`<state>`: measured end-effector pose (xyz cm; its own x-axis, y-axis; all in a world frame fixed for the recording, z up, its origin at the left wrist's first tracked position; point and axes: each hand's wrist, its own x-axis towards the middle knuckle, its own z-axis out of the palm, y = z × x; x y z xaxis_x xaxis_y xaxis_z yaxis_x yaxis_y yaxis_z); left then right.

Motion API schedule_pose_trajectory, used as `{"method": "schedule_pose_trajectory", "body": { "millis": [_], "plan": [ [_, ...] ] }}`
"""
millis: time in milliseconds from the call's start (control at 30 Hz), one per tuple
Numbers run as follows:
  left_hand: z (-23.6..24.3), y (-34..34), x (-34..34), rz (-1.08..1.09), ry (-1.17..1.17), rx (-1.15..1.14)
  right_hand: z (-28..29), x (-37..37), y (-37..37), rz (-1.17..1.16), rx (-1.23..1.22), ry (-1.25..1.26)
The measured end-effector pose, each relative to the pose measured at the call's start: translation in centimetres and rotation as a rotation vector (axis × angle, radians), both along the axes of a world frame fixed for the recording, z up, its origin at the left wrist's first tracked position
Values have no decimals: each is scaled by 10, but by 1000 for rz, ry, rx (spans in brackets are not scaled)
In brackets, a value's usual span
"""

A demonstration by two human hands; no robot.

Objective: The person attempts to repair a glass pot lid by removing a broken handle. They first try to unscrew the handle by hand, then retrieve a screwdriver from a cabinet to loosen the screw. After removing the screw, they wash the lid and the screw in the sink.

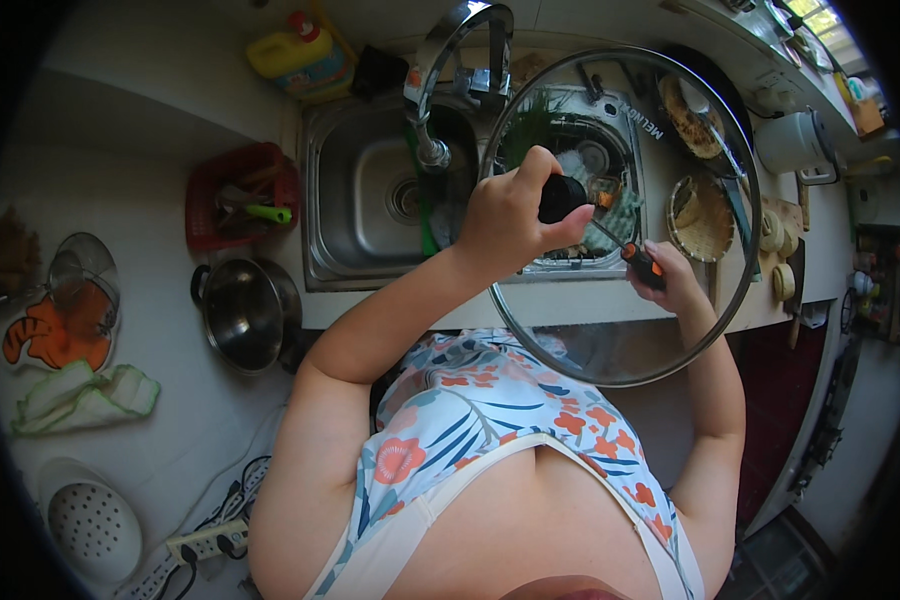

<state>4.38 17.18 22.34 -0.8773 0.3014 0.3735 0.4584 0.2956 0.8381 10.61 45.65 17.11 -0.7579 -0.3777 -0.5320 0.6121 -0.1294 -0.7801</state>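
Observation:
A large round glass pot lid (620, 345) with a metal rim is tilted up in front of me over the counter edge. My left hand (505, 220) is closed round its black knob (562, 199), thumb and fingers on opposite sides. Through the glass, my right hand (678, 283) shows on the lid's far side, wrapped round the black and orange handle of a screwdriver (643, 266). The thin shaft points up and left toward the centre of the lid, below the knob. Whether its tip sits in a screw is hidden by my left hand.
Behind the lid is a steel sink (345, 200) with a tall faucet (432, 150). To the left are a red basket (205, 205) of utensils, a steel pot (242, 318) and a white colander (90, 530). A wicker basket (702, 240) and a kettle (792, 145) stand right.

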Motion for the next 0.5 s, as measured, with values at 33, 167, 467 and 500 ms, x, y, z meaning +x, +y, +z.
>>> {"method": "schedule_pose_trajectory", "body": {
  "millis": [33, 167, 467, 500],
  "plan": [
    [1, -2, -1, -22, -31, 14, 3, -1, -3, -10, 73, 81],
    [-1, -7, -17, -101, -281, 178, 30, -7, -3, 40, 442, 410],
    [2, -18, -40, -120, -643, 565, 77, -4, -44, -72, 796, 865],
    [2, -16, -40, -139, -643, 575, 77, -4, -45, -96, 846, 960]
  ]
}}
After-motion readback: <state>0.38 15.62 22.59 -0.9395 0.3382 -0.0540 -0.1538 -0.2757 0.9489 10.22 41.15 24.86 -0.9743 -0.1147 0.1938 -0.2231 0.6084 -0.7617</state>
